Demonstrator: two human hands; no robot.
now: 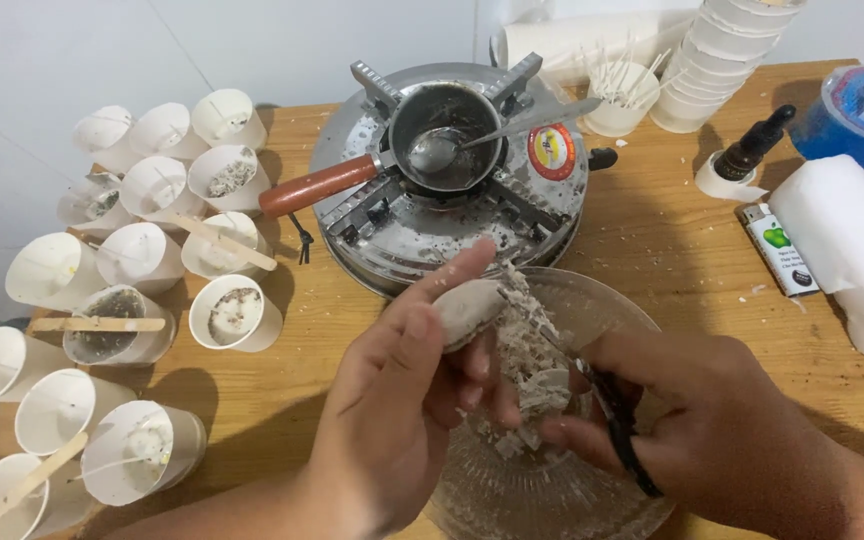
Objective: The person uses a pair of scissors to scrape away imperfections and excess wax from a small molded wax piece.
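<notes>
One pale wax lump [467,308] is pinched in the left hand [402,400], thumb on top and fingers curled beneath, and is held over the near-left rim of the glass bowl [612,300]. Its long axis runs left to right, toward the right hand [692,410]. A dark-handled blade [592,385] is gripped in the closed right fingers, and its tip is laid against the lump's right end. Loose shavings [532,370] are heaped in the bowl just below. The left hand is the nearer to the lump. The blade edge is blurred; whether scissors or a knife are held cannot be told. Beyond, a small pan with a spoon [447,140] sits on a stove [452,215]; paper cups [142,255] are crowded at left.
</notes>
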